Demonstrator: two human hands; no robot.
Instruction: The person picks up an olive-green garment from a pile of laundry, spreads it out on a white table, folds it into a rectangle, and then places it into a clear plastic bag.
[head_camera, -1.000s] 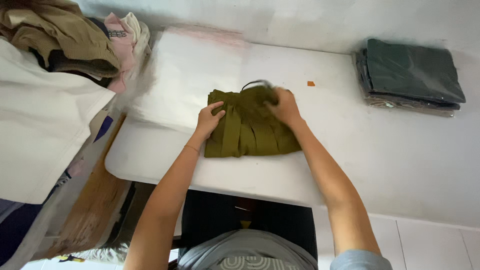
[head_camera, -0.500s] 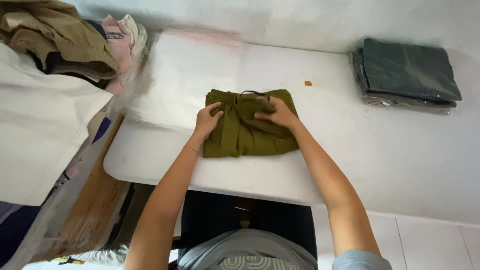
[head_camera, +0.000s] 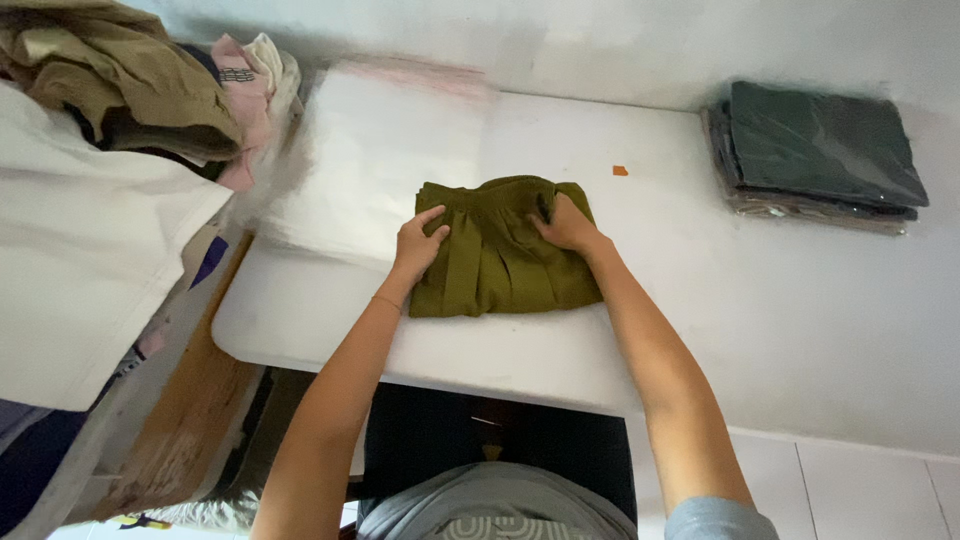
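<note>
Head view, both hands flat on soft pleated olive garment (head_camera: 500, 255)

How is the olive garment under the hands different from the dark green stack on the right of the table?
The olive garment is bare cloth; the dark green stack is wrapped in clear plastic. The olive garment lies singly near the table's front edge, with the left hand and right hand resting on it; the stack holds several pieces and lies untouched. Both are folded flat on the white table.
</note>
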